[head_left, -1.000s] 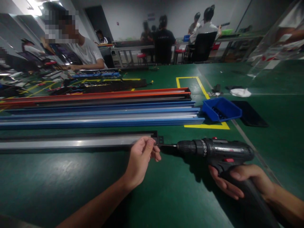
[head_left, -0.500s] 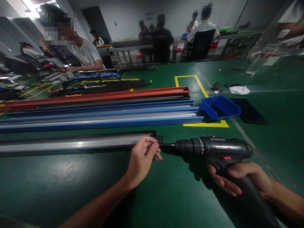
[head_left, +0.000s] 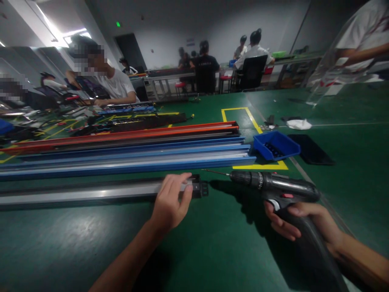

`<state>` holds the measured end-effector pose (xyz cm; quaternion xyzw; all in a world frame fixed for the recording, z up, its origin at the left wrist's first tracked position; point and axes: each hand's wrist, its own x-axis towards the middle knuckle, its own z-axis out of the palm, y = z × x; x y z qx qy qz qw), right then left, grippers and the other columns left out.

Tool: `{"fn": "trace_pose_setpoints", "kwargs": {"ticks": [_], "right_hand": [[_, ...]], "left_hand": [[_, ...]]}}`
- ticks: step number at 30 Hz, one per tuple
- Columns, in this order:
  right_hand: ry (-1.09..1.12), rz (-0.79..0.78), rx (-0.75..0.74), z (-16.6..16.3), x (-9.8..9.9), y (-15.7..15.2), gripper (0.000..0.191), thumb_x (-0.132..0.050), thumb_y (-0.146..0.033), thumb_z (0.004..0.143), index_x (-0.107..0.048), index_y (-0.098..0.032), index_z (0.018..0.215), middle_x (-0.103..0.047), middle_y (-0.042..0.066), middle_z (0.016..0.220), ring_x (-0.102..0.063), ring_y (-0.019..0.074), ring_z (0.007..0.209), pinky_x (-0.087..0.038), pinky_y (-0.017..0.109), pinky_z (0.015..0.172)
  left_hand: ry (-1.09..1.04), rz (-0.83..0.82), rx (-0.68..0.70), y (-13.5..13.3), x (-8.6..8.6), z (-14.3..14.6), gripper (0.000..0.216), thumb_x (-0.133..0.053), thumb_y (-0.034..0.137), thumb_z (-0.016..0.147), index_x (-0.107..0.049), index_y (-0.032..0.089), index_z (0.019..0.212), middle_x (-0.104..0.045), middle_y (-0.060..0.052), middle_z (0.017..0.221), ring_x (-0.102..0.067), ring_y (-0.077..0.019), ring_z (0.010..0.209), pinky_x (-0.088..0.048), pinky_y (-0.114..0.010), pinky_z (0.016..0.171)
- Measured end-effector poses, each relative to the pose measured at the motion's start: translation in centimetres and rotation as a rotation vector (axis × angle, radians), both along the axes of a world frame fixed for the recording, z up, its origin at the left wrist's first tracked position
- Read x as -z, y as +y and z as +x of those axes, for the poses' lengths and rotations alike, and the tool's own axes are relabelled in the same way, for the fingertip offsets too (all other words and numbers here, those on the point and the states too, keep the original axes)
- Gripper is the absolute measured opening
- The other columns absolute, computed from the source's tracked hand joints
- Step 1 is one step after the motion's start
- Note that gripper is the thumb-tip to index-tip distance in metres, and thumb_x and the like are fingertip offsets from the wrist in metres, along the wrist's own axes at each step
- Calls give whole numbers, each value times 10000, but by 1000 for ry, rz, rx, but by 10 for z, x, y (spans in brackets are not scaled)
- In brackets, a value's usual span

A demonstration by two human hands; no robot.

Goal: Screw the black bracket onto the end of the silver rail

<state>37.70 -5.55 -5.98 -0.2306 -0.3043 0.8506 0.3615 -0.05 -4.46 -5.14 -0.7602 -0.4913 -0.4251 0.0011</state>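
A long dark metal rail (head_left: 100, 194) with a silvery inside lies across the green table. My left hand (head_left: 170, 202) grips it near its right end, with the thumb on the near side and the fingers over the top. Just beyond the fingertips, a small black end piece (head_left: 204, 188) sits at the rail's end. My right hand (head_left: 319, 223) is wrapped around the handle of a black cordless drill (head_left: 282, 186). The drill's long thin bit (head_left: 216, 172) points left, above and apart from the end piece.
Blue rails (head_left: 127, 165) and an orange rail (head_left: 127, 136) lie parallel behind. To their right stand a blue bin (head_left: 284, 152) of small dark parts and a flat black item (head_left: 313, 150). A co-worker (head_left: 114, 85) sits across the table at the left.
My left hand has moved left from the end piece onto the rail. The drill bit has come away from the rail's end and now tilts upward. The view has shifted slightly.
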Motion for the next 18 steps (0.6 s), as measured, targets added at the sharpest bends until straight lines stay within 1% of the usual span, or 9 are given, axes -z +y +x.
{"fn": "trace_pose_setpoints", "kwargs": {"ticks": [1, 3, 5, 6, 7, 8, 10, 15, 18], "right_hand": [[-3, -6, 14, 0, -2, 1, 365, -733, -278, 811, -827, -40, 1070, -686, 101, 768, -562, 108, 535, -511, 225, 551], [-17, -19, 41, 0, -5, 3, 352, -745, -270, 801, -830, -40, 1054, -686, 104, 782, -558, 106, 531, -511, 227, 543], [-46, -23, 72, 1, -9, 4, 338, -759, -261, 787, -831, -48, 1038, -686, 106, 789, -555, 111, 528, -514, 236, 539], [-61, -19, 87, 1, -11, 5, 331, -766, -257, 779, -832, -53, 1032, -684, 106, 787, -553, 114, 527, -516, 242, 539], [-73, -15, 101, 2, -13, 5, 326, -772, -255, 775, -832, -58, 1027, -680, 105, 783, -552, 117, 528, -518, 246, 539], [-81, -9, 113, 3, -15, 6, 320, -775, -256, 774, -832, -62, 1022, -673, 102, 771, -550, 121, 529, -519, 249, 540], [-89, -5, 132, 5, -18, 7, 312, -775, -261, 778, -833, -66, 1014, -655, 94, 744, -549, 127, 533, -519, 249, 543], [-107, 3, 184, 6, -20, 8, 314, -772, -256, 762, -833, -73, 1010, -658, 87, 760, -508, 111, 524, -514, 253, 543], [-109, -5, 174, 5, -18, 8, 322, -775, -260, 751, -834, -72, 1006, -647, 77, 747, -500, 108, 524, -509, 251, 541]], "left_hand": [[112, 7, 12, 4, -2, -2, 383, -599, 279, 1028, -680, 188, 1390, -741, -158, 1255, -675, -317, 1179, -509, -486, 1063], [313, -24, 37, 11, -4, -2, 468, -611, 341, 1033, -637, 212, 1482, -629, -191, 1489, -585, -382, 1348, -467, -578, 1118], [487, -83, 79, 14, -4, 1, 427, -582, 365, 1062, -654, 266, 1471, -553, -158, 1599, -515, -399, 1442, -408, -638, 1174], [560, -108, 91, 15, -4, 4, 413, -570, 391, 1072, -666, 255, 1450, -559, -154, 1598, -513, -398, 1446, -399, -645, 1184], [604, -121, 80, 15, -4, 7, 420, -560, 423, 1078, -676, 213, 1423, -592, -169, 1560, -540, -394, 1414, -421, -632, 1170], [632, -134, 71, 15, -4, 9, 421, -539, 431, 1089, -680, 183, 1399, -611, -179, 1534, -570, -383, 1375, -448, -611, 1148], [664, -138, 62, 14, -4, 13, 409, -520, 432, 1096, -685, 166, 1358, -664, -177, 1446, -617, -366, 1291, -495, -578, 1081], [670, -107, 111, 6, -9, 14, 391, -521, 452, 1091, -695, 152, 1272, -707, -175, 1323, -652, -350, 1174, -518, -539, 984], [620, -111, 171, -3, -14, 13, 348, -537, 448, 1083, -718, 158, 1150, -741, -147, 1184, -677, -315, 1059, -528, -486, 895]]}}
